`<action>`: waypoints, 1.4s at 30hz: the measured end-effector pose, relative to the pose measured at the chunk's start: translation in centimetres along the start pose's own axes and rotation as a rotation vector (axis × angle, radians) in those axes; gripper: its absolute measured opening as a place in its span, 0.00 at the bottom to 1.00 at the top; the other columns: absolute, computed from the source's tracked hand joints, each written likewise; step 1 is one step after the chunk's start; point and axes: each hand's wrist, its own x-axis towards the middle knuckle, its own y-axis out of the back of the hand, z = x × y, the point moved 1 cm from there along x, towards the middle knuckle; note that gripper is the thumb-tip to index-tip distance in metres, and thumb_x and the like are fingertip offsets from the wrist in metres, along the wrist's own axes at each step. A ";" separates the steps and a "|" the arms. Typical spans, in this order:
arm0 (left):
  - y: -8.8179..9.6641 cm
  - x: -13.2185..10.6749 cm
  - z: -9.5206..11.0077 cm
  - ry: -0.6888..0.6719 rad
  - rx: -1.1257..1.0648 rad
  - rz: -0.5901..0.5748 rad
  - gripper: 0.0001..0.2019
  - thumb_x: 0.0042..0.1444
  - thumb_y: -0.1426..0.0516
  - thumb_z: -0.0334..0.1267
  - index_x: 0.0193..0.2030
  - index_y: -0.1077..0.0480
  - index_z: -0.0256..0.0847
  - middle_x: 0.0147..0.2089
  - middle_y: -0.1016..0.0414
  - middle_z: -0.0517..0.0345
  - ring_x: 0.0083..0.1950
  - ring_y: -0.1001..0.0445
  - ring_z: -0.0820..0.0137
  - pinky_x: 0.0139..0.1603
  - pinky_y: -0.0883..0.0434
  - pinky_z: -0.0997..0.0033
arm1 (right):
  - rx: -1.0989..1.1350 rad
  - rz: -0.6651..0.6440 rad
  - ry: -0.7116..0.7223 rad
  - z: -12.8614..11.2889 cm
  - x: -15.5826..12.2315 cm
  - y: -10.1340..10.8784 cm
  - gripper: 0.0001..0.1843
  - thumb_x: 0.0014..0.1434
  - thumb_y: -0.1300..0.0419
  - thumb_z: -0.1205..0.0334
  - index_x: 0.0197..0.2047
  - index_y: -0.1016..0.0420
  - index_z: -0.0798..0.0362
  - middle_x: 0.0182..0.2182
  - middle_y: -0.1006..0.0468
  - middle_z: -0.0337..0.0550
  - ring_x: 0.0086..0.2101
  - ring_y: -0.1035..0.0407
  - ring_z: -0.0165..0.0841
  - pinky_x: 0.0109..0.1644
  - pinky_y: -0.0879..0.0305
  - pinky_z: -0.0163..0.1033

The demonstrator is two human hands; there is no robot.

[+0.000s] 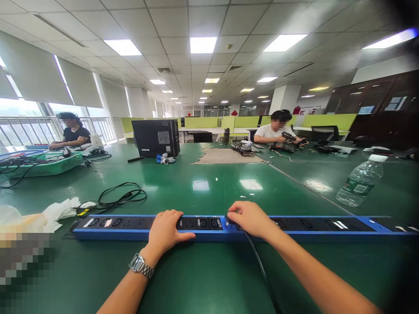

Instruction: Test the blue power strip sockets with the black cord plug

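Note:
A long blue power strip (111,223) with black sockets lies across the green table in front of me. My left hand (165,230) rests on top of it, fingers curled over its far edge and thumb along its near side. My right hand (250,218) is closed on a black plug (230,219) seated in the strip near its middle. The plug's black cable (260,264) runs back toward me across the table.
A coiled black cable (119,196) and crumpled white tissue (60,210) lie at the left. A water bottle (360,181) lies at the right. A computer tower (157,138), a green tray (49,163) and two seated people are farther back.

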 end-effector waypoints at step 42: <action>0.0 -1.1 2.5 0.069 -0.315 0.182 0.15 0.63 0.51 0.45 0.51 0.31 0.45 0.42 0.22 0.53 0.43 0.25 0.63 0.45 0.29 0.65 | -0.298 0.537 -0.107 6.8 -1.5 -6.3 0.23 0.64 0.52 0.48 0.47 0.21 0.51 0.53 0.24 0.49 0.56 0.37 0.43 0.61 0.55 0.52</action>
